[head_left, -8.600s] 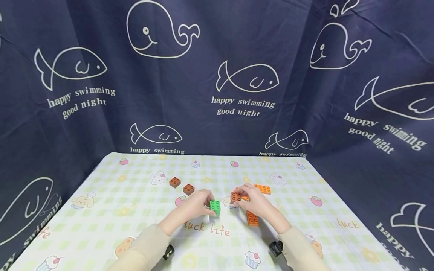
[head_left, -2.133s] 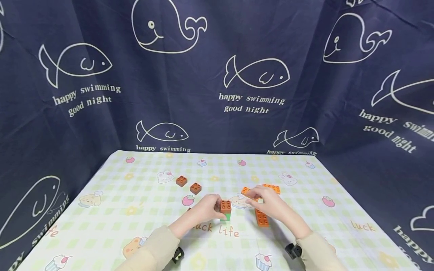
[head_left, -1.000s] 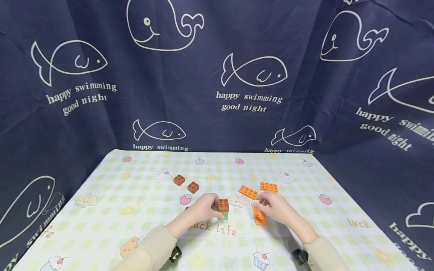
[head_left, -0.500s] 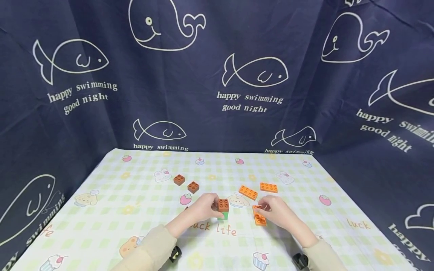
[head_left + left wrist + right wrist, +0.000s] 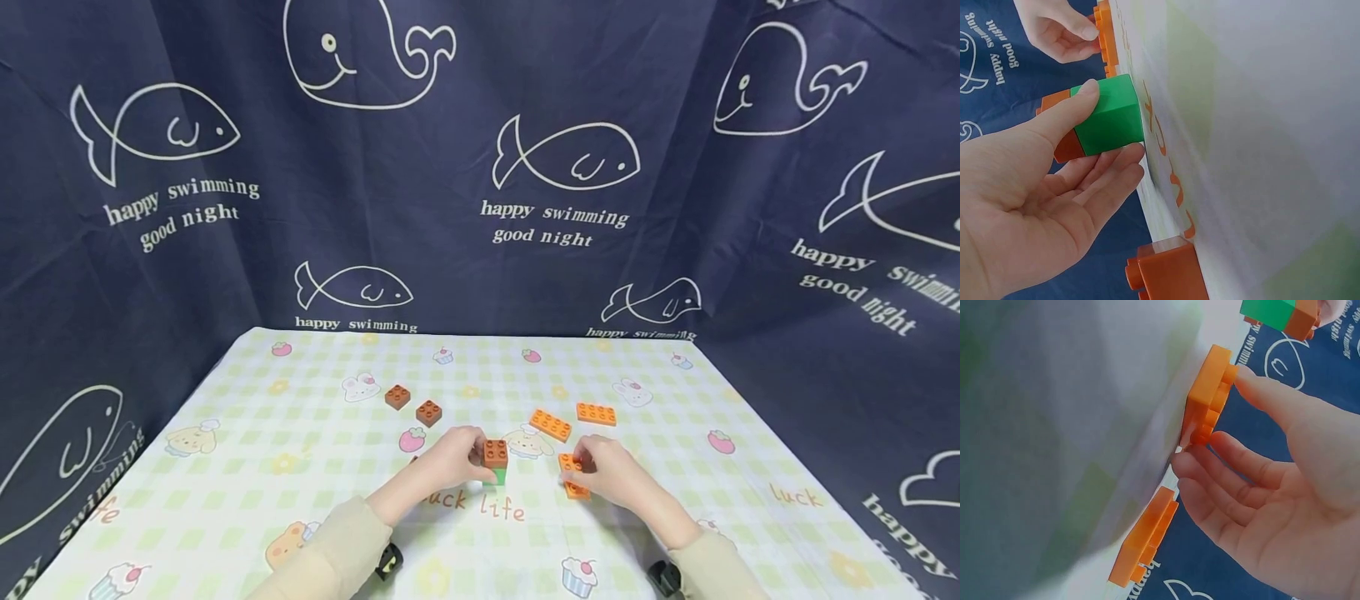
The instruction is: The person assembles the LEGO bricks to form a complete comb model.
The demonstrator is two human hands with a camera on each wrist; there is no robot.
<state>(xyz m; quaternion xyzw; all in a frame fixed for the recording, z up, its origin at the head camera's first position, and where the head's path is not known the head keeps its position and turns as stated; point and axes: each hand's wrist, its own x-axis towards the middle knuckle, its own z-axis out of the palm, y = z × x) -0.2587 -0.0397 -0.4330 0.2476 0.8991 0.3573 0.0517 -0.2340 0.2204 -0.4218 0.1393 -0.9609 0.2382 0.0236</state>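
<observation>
Between thumb and fingers, my left hand [image 5: 452, 460] holds a small two-brick stack: a green block [image 5: 1110, 119] below and a brown block [image 5: 495, 452] with four studs on top. The stack stands upright close to the tablecloth. To its right, my right hand [image 5: 617, 473] grips the nearest orange building brick [image 5: 573, 490], thumb and fingertips about its studded upper part. In the right wrist view, that orange brick [image 5: 1105, 37] appears as a long flat piece, the thumb at one end stud and fingertips near the other end.
Two more orange bricks [image 5: 550, 424] [image 5: 596, 414] lie beyond my right hand. Two brown blocks [image 5: 397, 397] [image 5: 429, 412] lie at the back left. Another brown block [image 5: 1175, 272] sits by my left forearm, mostly hidden in the head view. A dark curtain [image 5: 450, 208] hangs behind the table.
The brown block has gone from my right hand onto the green one. My right hand then moved past the farther orange brick and down onto the nearest one. My left hand keeps its hold.
</observation>
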